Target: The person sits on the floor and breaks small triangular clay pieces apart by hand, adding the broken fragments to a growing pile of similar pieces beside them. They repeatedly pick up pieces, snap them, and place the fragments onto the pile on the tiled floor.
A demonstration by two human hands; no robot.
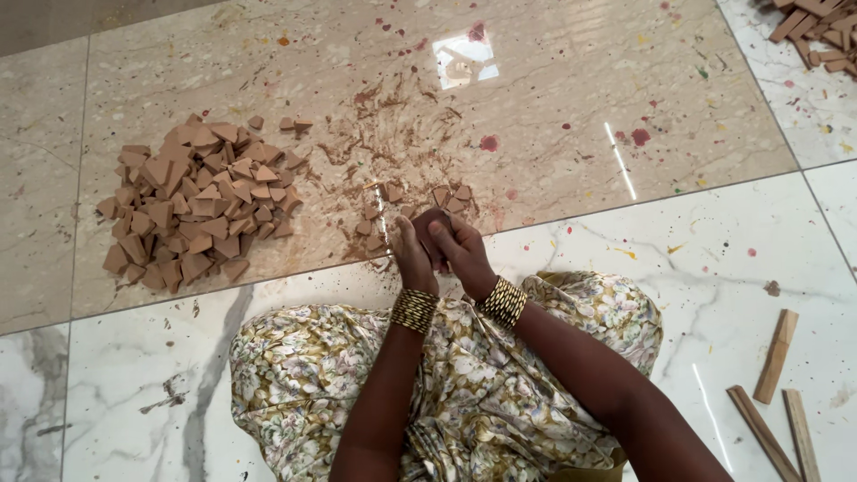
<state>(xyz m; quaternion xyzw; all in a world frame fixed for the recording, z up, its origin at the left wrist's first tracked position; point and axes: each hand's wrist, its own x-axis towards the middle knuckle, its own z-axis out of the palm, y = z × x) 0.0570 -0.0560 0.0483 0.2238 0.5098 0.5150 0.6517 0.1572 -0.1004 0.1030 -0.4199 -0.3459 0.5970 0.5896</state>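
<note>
Both my hands meet over the floor in front of my knees. My left hand (pixel 412 257) and my right hand (pixel 464 254) together grip one small brown clay piece (pixel 430 225), fingers closed around it. Gold bangles sit on both wrists. Just beyond my hands lie a few loose brown triangular clay pieces (pixel 451 195) amid brown dust and smears. A large heap of the same triangular clay pieces (pixel 198 201) rests on the floor to the left, well apart from my hands.
Polished marble floor tiles (pixel 571 107) carry red and yellow paint spots. Three flat wooden sticks (pixel 775 393) lie at the lower right. Another pile of brown strips (pixel 826 31) sits at the top right corner. My floral-patterned lap (pixel 482 384) fills the bottom middle.
</note>
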